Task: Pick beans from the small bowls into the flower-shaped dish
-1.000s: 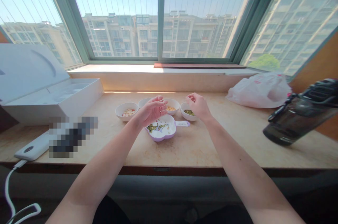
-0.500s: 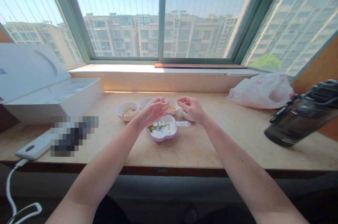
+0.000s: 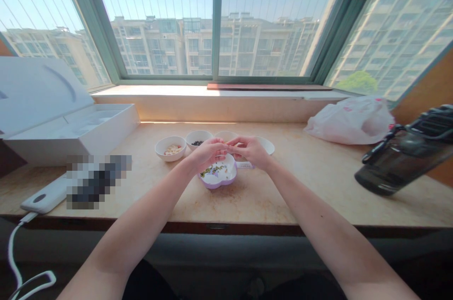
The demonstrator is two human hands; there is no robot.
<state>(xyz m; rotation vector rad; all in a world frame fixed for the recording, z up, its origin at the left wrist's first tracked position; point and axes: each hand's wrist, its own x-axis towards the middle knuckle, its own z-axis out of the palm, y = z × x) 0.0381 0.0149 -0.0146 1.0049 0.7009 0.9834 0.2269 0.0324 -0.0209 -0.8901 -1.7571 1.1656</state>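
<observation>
Over the far rim of a purple-and-white dish [image 3: 220, 181] with a short handle, my two hands meet. My left hand [image 3: 209, 153] is cupped palm up, its fingers curled. Against its fingertips, my right hand [image 3: 250, 150] has its thumb and fingers pinched together. Whatever is in either hand is too small or hidden to name. Green and other small mixed beans [image 3: 212, 170] lie scattered in the dish. Behind my hands stand a white bowl [image 3: 226, 134] and another white bowl [image 3: 268, 144], both partly covered by them.
To the left are a white bowl [image 3: 170, 156] of pale pieces and a bowl of black beans [image 3: 197, 143]. An open white box [image 3: 106, 123], a power bank [image 3: 46, 196] with cable and a blurred dark object lie further left. A plastic bag [image 3: 348, 120] and dark bottle [image 3: 399, 158] are right.
My right hand has moved left and slightly down from the right-hand bowl to meet my left hand. My left hand has shifted slightly down and right, uncovering the black beans.
</observation>
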